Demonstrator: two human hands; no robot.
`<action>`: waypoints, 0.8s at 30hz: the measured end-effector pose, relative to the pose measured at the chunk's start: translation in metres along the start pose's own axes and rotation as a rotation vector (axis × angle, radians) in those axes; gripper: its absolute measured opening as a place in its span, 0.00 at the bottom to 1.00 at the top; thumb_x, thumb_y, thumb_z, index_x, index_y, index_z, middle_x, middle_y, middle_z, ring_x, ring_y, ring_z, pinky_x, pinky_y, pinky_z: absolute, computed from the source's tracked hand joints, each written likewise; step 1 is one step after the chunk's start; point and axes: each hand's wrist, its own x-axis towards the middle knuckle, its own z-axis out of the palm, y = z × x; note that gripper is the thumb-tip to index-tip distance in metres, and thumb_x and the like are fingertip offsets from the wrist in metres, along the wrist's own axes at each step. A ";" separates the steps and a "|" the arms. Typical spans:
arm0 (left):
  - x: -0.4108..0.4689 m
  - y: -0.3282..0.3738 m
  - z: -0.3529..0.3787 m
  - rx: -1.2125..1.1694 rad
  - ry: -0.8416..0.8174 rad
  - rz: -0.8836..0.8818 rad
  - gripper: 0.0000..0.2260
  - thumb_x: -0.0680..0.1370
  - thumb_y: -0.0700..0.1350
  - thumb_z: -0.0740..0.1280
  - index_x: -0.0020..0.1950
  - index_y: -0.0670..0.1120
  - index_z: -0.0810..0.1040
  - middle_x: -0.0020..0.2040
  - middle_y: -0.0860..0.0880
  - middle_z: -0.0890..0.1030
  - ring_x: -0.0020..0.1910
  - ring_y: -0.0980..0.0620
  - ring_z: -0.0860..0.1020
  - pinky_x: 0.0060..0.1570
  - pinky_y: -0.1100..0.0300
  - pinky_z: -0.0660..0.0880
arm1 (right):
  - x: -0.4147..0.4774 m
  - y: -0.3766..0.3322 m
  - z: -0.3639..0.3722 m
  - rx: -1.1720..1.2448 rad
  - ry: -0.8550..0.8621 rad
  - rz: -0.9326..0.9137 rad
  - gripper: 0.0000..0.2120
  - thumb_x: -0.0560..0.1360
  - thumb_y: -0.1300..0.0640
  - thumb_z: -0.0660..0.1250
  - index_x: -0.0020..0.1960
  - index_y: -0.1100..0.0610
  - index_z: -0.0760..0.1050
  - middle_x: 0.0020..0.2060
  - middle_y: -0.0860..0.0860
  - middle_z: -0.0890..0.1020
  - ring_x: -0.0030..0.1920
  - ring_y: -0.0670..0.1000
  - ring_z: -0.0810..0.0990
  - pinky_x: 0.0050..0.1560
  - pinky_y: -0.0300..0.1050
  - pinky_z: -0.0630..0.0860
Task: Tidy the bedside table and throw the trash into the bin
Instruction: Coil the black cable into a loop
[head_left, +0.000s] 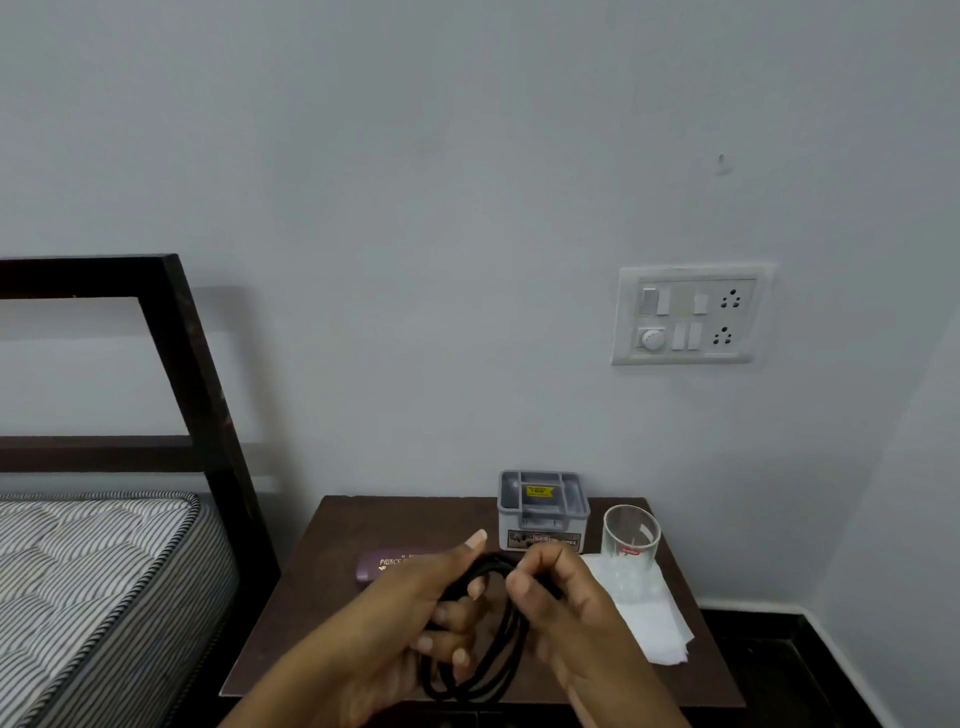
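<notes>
Over the dark wooden bedside table (311, 613) both my hands hold a coiled black cable (493, 660). My left hand (421, 608) grips the loops from the left, thumb up. My right hand (566, 608) pinches the top of the coil between thumb and fingers. A white tissue (654, 623) lies flat at the table's right, with a clear glass (630, 538) standing on its far end. A purple case (384, 564) with gold lettering lies behind my left hand, partly hidden. A grey plastic organiser box (543, 512) stands at the back.
A bed with a striped mattress (88, 587) and a dark frame (208, 415) stands left of the table. A white switch and socket panel (688, 317) is on the wall above. Dark floor (769, 665) shows to the right. No bin is in view.
</notes>
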 end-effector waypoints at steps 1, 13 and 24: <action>-0.001 0.000 0.001 0.003 -0.001 0.006 0.19 0.76 0.56 0.61 0.31 0.45 0.71 0.26 0.51 0.56 0.19 0.57 0.53 0.23 0.65 0.64 | 0.000 0.001 0.002 -0.014 0.003 -0.019 0.24 0.51 0.37 0.79 0.37 0.50 0.75 0.33 0.51 0.79 0.37 0.53 0.74 0.41 0.49 0.72; 0.013 -0.006 0.004 0.542 0.355 0.473 0.16 0.77 0.47 0.65 0.30 0.45 0.68 0.22 0.53 0.71 0.22 0.59 0.72 0.24 0.65 0.73 | -0.007 -0.005 0.013 0.286 0.175 -0.054 0.13 0.70 0.59 0.71 0.43 0.63 0.68 0.25 0.53 0.72 0.16 0.45 0.61 0.16 0.34 0.61; -0.001 0.000 -0.004 -0.192 0.012 -0.051 0.09 0.73 0.50 0.67 0.41 0.45 0.79 0.52 0.44 0.81 0.58 0.45 0.80 0.44 0.55 0.78 | -0.009 0.000 0.005 -0.088 0.287 -0.258 0.03 0.74 0.60 0.65 0.44 0.58 0.71 0.27 0.52 0.76 0.23 0.46 0.67 0.24 0.38 0.66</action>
